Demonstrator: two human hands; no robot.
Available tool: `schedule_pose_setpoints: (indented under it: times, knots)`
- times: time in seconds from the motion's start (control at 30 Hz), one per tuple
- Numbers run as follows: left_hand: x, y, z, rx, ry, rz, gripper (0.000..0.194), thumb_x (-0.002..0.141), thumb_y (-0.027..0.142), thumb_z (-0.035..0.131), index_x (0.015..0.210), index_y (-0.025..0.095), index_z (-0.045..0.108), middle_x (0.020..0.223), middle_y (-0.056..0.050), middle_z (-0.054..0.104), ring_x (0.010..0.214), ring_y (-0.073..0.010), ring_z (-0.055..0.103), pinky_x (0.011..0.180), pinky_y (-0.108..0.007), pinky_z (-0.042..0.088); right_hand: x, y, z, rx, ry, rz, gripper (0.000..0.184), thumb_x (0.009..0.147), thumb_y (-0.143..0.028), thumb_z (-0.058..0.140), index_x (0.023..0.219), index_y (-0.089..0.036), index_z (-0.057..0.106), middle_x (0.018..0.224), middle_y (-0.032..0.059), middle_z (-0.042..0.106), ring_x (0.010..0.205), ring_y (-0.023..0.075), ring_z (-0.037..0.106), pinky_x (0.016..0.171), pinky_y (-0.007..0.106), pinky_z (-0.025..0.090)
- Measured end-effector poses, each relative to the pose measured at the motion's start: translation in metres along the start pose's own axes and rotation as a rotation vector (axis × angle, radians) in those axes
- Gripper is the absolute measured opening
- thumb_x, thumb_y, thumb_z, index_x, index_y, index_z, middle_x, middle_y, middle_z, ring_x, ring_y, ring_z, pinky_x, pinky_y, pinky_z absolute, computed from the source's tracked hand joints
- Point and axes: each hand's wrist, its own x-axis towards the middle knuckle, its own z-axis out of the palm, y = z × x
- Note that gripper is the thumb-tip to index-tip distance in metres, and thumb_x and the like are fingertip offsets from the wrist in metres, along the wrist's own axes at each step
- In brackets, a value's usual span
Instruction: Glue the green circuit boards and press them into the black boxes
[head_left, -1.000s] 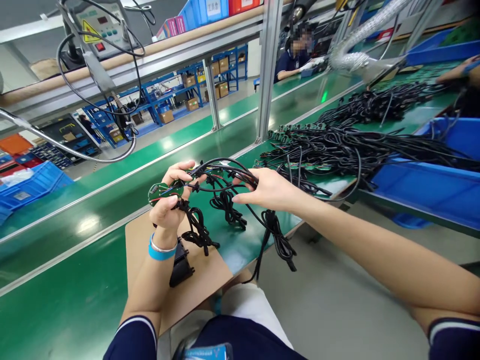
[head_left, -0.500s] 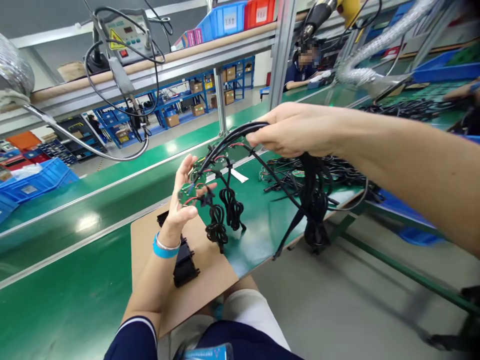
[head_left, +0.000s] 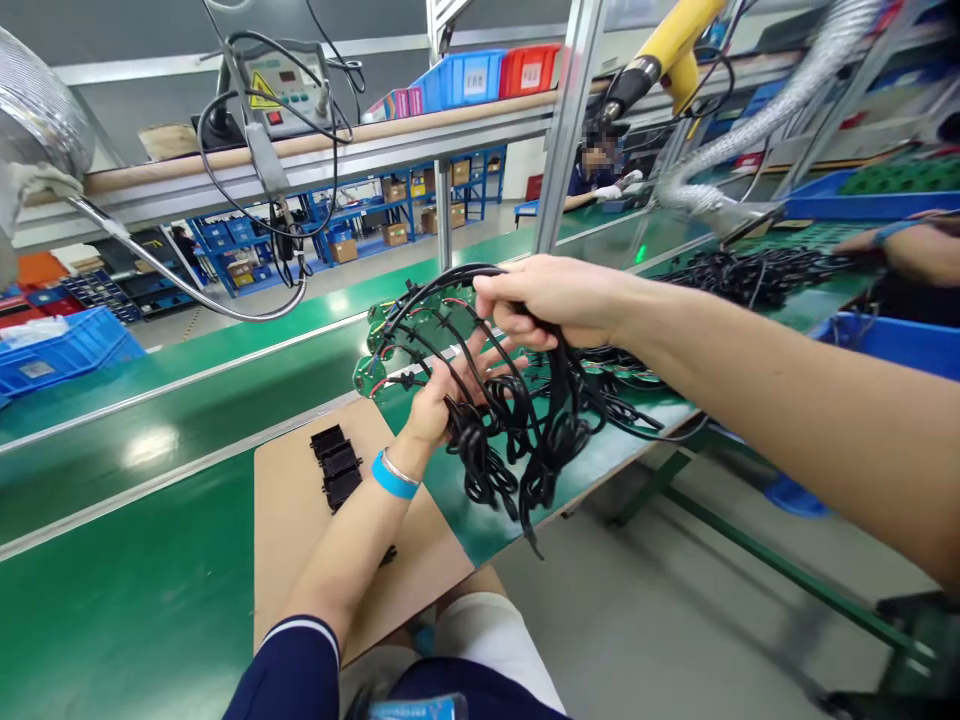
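Observation:
My right hand is closed around a bunch of black cables, holding it above the bench. Small round green circuit boards with red and other coloured wires hang at the left end of the bunch. Below the hand dangle tied coils of black cable. My left hand, with a blue band at its wrist, reaches in among the hanging cables, fingers spread. Cables cross in front of its palm and partly hide it. Several black plastic housings lie on a brown board, some behind my left forearm.
More black cables with green boards lie on the green bench at right. A metal post rises beyond my hands. A yellow tool hangs at upper right. Another person's arm reaches in at far right, beside a blue bin.
My left hand has moved right, from beside the circuit boards into the hanging cable coils. The right hand is lower in view, still gripping the bunch. The coils are now gathered closer together.

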Motion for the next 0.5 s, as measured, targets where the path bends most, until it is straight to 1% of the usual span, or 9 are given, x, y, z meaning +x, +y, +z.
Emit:
schedule_pose_setpoints:
  times: [0.03,0.1,0.17,0.23,0.3,0.33,0.37,0.47,0.5]
  knots:
    - [0.000,0.004,0.006,-0.051,0.004,-0.019,0.080,0.079,0.084,0.047,0.127,0.021,0.060,0.113,-0.011,0.071,0.118,-0.0346,0.062,0.099,-0.051,0.052,0.002,0.005,0.002,-0.006,-0.018,0.011,0.039,0.091,-0.057,0.059,0.076,-0.021,0.053,0.045,-0.0043,0.040,0.031,0.0079,0.034,0.029,0.026,0.027]
    - [-0.003,0.013,0.012,-0.083,0.002,-0.054,0.069,0.081,0.075,0.057,0.123,0.020,0.060,0.099,-0.009,0.072,0.104,-0.0315,0.069,0.092,-0.048,0.056,0.006,0.011,0.003,-0.035,-0.041,0.006,0.040,0.091,-0.060,0.057,0.083,-0.022,0.055,0.047,-0.0042,0.044,0.031,0.0081,0.035,0.028,0.026,0.027]
    - [-0.012,0.027,0.011,-0.046,-0.001,-0.059,0.051,0.082,0.059,0.068,0.115,0.020,0.061,0.082,-0.003,0.067,0.085,-0.0245,0.072,0.084,-0.041,0.059,0.007,0.009,-0.001,-0.075,-0.043,-0.039,0.040,0.090,-0.061,0.060,0.086,-0.021,0.058,0.049,-0.0050,0.045,0.030,0.0062,0.033,0.028,0.024,0.022]
    - [-0.026,0.050,0.004,0.044,0.004,-0.054,0.034,0.084,0.045,0.072,0.104,0.021,0.061,0.068,0.004,0.058,0.064,-0.0160,0.067,0.070,-0.032,0.058,0.005,-0.001,-0.013,-0.112,-0.066,-0.084,0.041,0.088,-0.059,0.065,0.086,-0.019,0.059,0.049,-0.0068,0.042,0.031,0.0035,0.030,0.029,0.022,0.018]
    - [-0.043,0.087,-0.007,0.222,0.015,-0.080,0.021,0.087,0.038,0.069,0.096,0.021,0.059,0.062,0.006,0.053,0.052,-0.0114,0.059,0.057,-0.026,0.052,-0.002,-0.018,-0.031,-0.203,-0.079,-0.092,0.040,0.084,-0.055,0.071,0.086,-0.016,0.062,0.047,-0.0094,0.036,0.032,0.0014,0.028,0.033,0.019,0.017]
    - [-0.052,0.111,-0.014,0.395,0.026,-0.106,0.017,0.089,0.036,0.065,0.096,0.021,0.060,0.060,0.006,0.055,0.051,-0.0117,0.057,0.054,-0.025,0.050,-0.007,-0.027,-0.041,-0.291,-0.070,-0.092,0.039,0.081,-0.051,0.075,0.086,-0.015,0.064,0.047,-0.0102,0.035,0.034,0.0006,0.029,0.036,0.018,0.018]
    - [-0.061,0.137,-0.022,0.596,-0.017,-0.155,0.014,0.088,0.031,0.066,0.095,0.020,0.062,0.061,0.004,0.058,0.052,-0.0134,0.057,0.056,-0.027,0.052,-0.012,-0.034,-0.052,-0.412,-0.052,-0.101,0.038,0.075,-0.047,0.080,0.086,-0.013,0.067,0.047,-0.0103,0.037,0.036,0.0003,0.032,0.040,0.018,0.020]
    - [-0.090,0.215,-0.051,1.068,-0.247,-0.211,0.014,0.069,0.013,0.072,0.081,0.018,0.067,0.067,0.003,0.065,0.054,-0.0170,0.056,0.057,-0.033,0.055,-0.024,-0.043,-0.080,-0.829,0.061,-0.153,0.035,0.061,-0.036,0.088,0.080,-0.011,0.072,0.054,-0.0086,0.051,0.049,0.0012,0.045,0.051,0.020,0.028]
    - [-0.101,0.237,-0.062,1.170,-0.215,-0.160,0.020,0.065,0.007,0.068,0.081,0.019,0.068,0.070,0.004,0.066,0.056,-0.0187,0.058,0.055,-0.033,0.055,-0.025,-0.038,-0.087,-0.936,0.116,-0.161,0.032,0.060,-0.035,0.086,0.077,-0.011,0.072,0.055,-0.0089,0.053,0.052,0.0011,0.047,0.054,0.022,0.029]
